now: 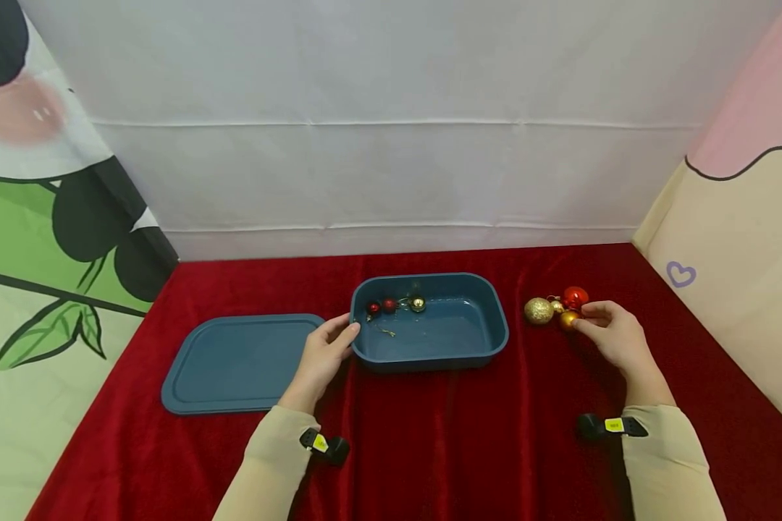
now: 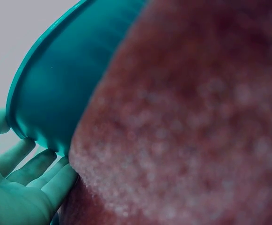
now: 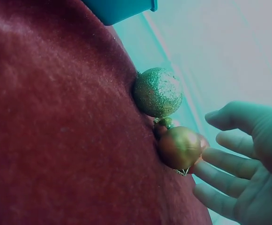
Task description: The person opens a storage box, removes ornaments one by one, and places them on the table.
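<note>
My left hand [image 1: 321, 358] touches the left end of a blue plastic box [image 1: 430, 354], its fairly straight fingers [image 2: 37, 164] against the outer wall. Inside the box, near the back left, lie small red baubles [image 1: 389, 305] and a small gold bauble [image 1: 418, 304]. At the right, my right hand [image 1: 612, 336] is beside a cluster of baubles, its fingers [image 3: 227, 161] spread and holding nothing. Nearest its fingertips are a smooth gold bauble [image 3: 179, 147] and a shiny red bauble [image 1: 575, 297]. A glittery gold bauble [image 1: 538, 311] sits left of these, with a smaller gold bauble [image 1: 557, 307] between.
A flat blue lid [image 1: 234, 365] lies left of the box, partly behind my left hand. Red velvet cloth [image 1: 430, 441] covers the table. A white curtain [image 1: 391, 174] hangs behind, with printed panels on both sides.
</note>
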The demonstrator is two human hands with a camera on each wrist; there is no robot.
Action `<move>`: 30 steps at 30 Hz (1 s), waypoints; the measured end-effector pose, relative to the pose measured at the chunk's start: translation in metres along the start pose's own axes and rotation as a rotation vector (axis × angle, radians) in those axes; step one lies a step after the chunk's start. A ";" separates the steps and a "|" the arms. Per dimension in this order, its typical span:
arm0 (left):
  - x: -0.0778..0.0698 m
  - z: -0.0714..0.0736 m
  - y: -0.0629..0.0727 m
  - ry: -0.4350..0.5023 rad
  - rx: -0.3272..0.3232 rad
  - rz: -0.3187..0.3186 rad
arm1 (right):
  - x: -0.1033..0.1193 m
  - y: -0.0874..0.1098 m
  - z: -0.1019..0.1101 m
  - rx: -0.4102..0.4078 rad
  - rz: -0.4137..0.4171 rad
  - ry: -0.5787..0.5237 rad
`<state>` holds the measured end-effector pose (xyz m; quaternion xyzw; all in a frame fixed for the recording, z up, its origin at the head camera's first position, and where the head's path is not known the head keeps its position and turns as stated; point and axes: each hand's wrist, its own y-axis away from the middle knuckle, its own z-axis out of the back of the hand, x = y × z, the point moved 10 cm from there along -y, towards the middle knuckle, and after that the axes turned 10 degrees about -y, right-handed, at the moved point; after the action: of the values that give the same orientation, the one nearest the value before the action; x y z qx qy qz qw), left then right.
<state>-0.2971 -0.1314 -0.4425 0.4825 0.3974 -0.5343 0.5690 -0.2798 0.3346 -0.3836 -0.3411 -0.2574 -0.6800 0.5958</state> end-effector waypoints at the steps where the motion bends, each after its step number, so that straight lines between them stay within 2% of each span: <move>1: 0.000 0.000 0.000 -0.003 -0.002 -0.002 | 0.001 0.000 0.001 -0.004 0.003 0.000; 12: 0.002 -0.004 0.001 0.025 0.018 -0.006 | 0.015 0.008 -0.002 -0.025 0.034 -0.046; 22: -0.002 -0.001 0.003 0.005 0.019 -0.020 | 0.035 0.006 -0.007 -0.080 0.092 -0.127; 26: -0.002 0.001 0.003 0.014 0.017 -0.023 | 0.043 0.005 -0.013 -0.070 0.119 -0.184; 30: -0.002 0.002 0.004 0.013 0.017 -0.021 | 0.052 0.005 -0.019 -0.060 0.151 -0.182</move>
<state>-0.2940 -0.1331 -0.4398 0.4865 0.4019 -0.5404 0.5566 -0.2811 0.2868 -0.3557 -0.4376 -0.2633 -0.6069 0.6090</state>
